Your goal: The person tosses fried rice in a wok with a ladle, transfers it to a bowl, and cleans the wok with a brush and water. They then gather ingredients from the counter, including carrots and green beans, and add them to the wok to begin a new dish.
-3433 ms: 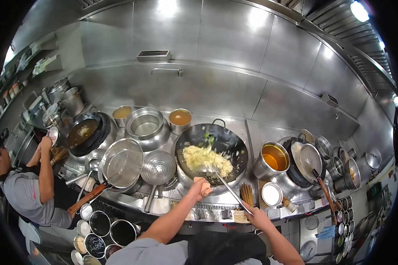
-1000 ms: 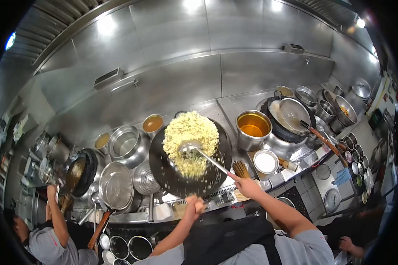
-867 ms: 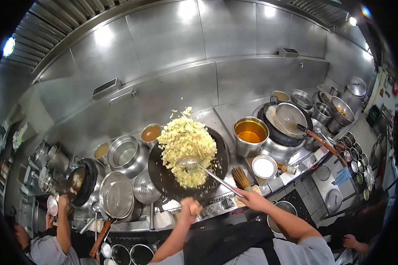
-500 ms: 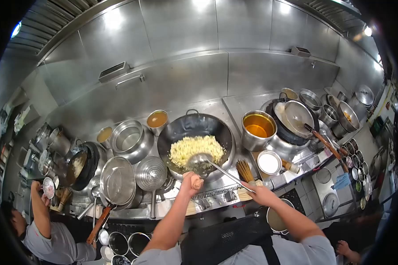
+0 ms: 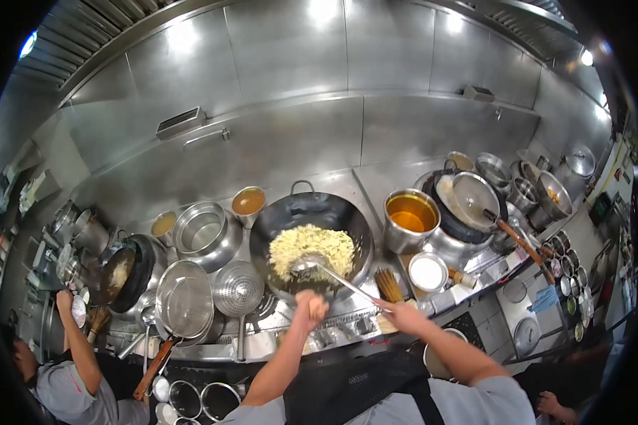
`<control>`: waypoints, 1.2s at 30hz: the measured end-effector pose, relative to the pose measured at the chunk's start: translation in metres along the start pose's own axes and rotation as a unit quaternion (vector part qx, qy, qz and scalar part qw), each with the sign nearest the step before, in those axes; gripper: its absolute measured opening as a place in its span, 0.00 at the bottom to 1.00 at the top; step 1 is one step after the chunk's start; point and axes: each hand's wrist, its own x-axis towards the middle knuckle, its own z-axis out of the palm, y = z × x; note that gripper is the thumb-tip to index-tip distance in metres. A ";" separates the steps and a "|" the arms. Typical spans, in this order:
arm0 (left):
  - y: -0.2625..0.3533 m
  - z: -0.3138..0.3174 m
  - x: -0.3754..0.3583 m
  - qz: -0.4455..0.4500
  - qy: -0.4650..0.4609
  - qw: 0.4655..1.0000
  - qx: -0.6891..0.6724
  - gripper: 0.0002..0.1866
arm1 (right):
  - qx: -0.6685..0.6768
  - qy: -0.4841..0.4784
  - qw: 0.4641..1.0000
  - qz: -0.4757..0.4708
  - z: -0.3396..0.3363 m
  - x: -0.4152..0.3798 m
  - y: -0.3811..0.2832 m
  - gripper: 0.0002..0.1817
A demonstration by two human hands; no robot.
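My left hand (image 5: 310, 309) is closed at the near edge of the large black wok (image 5: 303, 205); a fold of cloth or the wok's rim in its grip cannot be made out. My right hand (image 5: 402, 316) is wrapped round the handle end of a long metal ladle (image 5: 309, 264). The bowl of the ladle rests in the yellow-white chopped food (image 5: 322, 243) spread over the wok's middle. A bamboo brush (image 5: 388, 285) lies just right of the wok.
Right of the wok stand a pot of orange liquid (image 5: 412, 212), a white-filled container (image 5: 428, 272) and a strainer (image 5: 476, 201). To the left are a perforated ladle (image 5: 239, 288), a mesh strainer (image 5: 184, 299) and a metal pot (image 5: 200, 228). A co-worker (image 5: 78, 382) stands far left.
The ladle bowl has shifted slightly left within the wok, and my right hand has moved left with it. The food has spread a little differently. The co-worker's raised hand has shifted slightly.
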 end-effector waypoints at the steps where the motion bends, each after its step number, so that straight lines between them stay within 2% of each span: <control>1: -0.019 -0.011 -0.015 0.012 0.035 0.999 0.005 0.04 | -0.005 0.054 0.998 -0.033 0.024 0.019 0.011 0.34; 2: -0.025 -0.034 -0.042 -0.041 -0.085 0.996 -0.009 0.05 | 0.009 0.085 0.996 -0.032 0.037 0.028 0.012 0.34; 3: -0.040 -0.044 -0.061 -0.016 0.020 0.999 0.021 0.05 | 0.020 0.064 0.997 -0.024 0.035 0.023 0.004 0.35; 4: -0.046 -0.065 -0.065 -0.027 0.066 0.991 0.114 0.06 | 0.031 0.045 0.998 -0.018 0.027 0.021 -0.006 0.35; 6: -0.032 -0.057 -0.059 -0.034 0.074 0.994 0.078 0.07 | 0.182 0.072 0.976 -0.100 0.051 0.014 0.014 0.37; 8: 0.006 -0.029 -0.046 -0.039 -0.016 0.997 0.063 0.09 | 0.282 0.117 0.930 -0.203 0.056 0.010 0.009 0.38; 9: 0.014 -0.031 -0.018 -0.040 0.011 0.998 0.042 0.10 | 0.363 0.015 0.927 -0.092 0.013 -0.004 -0.028 0.39; 10: 0.022 -0.030 0.015 -0.043 0.039 0.998 0.019 0.11 | 0.429 -0.087 0.899 0.027 -0.034 -0.011 -0.061 0.40; 12: 0.033 -0.020 0.056 -0.008 0.075 0.997 0.024 0.12 | 0.494 -0.088 0.864 -0.041 -0.086 -0.001 -0.087 0.45; 13: 0.034 -0.027 0.066 -0.025 0.044 0.999 0.014 0.11 | 0.516 -0.097 0.851 -0.031 -0.121 -0.003 -0.108 0.43; 14: 0.034 -0.033 0.071 -0.043 0.013 0.999 0.006 0.10 | 0.443 -0.091 0.891 -0.035 -0.151 -0.005 -0.121 0.41; 15: 0.035 -0.040 0.069 -0.078 -0.055 0.995 -0.022 0.13 | 0.448 -0.085 0.888 -0.048 -0.156 -0.001 -0.108 0.40; 17: 0.034 -0.029 0.033 -0.071 -0.058 0.996 -0.018 0.15 | 0.452 -0.081 0.886 -0.070 -0.152 0.015 -0.082 0.39; 19: 0.035 -0.025 -0.006 -0.059 -0.060 0.996 -0.009 0.17 | 0.643 -0.158 0.738 0.126 -0.117 0.032 -0.056 0.38; 20: 0.027 -0.034 -0.027 -0.067 -0.056 0.996 0.014 0.19 | 0.658 -0.208 0.705 0.161 -0.072 0.065 -0.028 0.38; 21: 0.015 -0.044 -0.047 -0.079 -0.053 0.995 0.036 0.21 | 0.592 -0.214 0.748 0.209 -0.017 0.103 -0.006 0.38; 22: 0.005 -0.051 -0.064 -0.072 -0.031 0.997 0.004 0.20 | 0.546 -0.188 0.802 0.156 0.017 0.127 0.001 0.37; 23: -0.003 -0.067 -0.084 -0.084 -0.029 0.996 -0.017 0.20 | 0.411 -0.132 0.895 0.116 0.007 0.148 -0.021 0.36; 24: 0.000 -0.078 -0.097 -0.090 -0.030 0.995 -0.037 0.19 | 0.407 -0.136 0.897 0.110 -0.022 0.167 -0.041 0.36; 26: 0.006 -0.084 -0.137 -0.078 -0.011 0.995 -0.055 0.19 | 0.224 -0.084 0.970 0.045 -0.064 0.163 -0.075 0.36; 28: 0.014 -0.091 -0.146 -0.054 0.001 0.996 -0.072 0.19 | 0.331 -0.111 0.936 0.045 -0.105 0.144 -0.089 0.34; 29: 0.015 -0.097 -0.149 -0.030 0.038 0.997 -0.066 0.16 | 0.351 -0.126 0.926 0.052 -0.113 0.136 -0.091 0.35; 30: 0.014 -0.103 -0.152 -0.006 0.076 0.995 -0.061 0.14 | 0.349 -0.131 0.927 0.049 -0.104 0.137 -0.081 0.35; 31: 0.016 -0.108 -0.148 -0.003 0.078 0.995 -0.065 0.14 | 0.432 -0.187 0.877 0.101 -0.085 0.139 -0.064 0.35; 32: 0.020 -0.116 -0.138 0.000 0.039 0.997 -0.069 0.12 | 0.509 -0.238 0.813 0.152 -0.061 0.143 -0.047 0.35; 33: 0.019 -0.123 -0.127 -0.001 -0.001 0.997 -0.074 0.09 | 0.495 -0.251 0.814 0.172 -0.023 0.156 -0.041 0.37; 34: 0.013 -0.131 -0.119 -0.008 0.003 0.997 -0.079 0.09 | 0.529 -0.210 0.807 0.158 0.002 0.169 -0.025 0.36; 35: 0.013 -0.135 -0.104 -0.006 -0.009 0.997 -0.080 0.09 | 0.393 -0.154 0.901 0.102 0.000 0.174 -0.035 0.35; 36: 0.017 -0.134 -0.094 -0.003 -0.021 0.997 -0.080 0.09 | 0.243 -0.094 0.965 0.040 -0.015 0.177 -0.050 0.35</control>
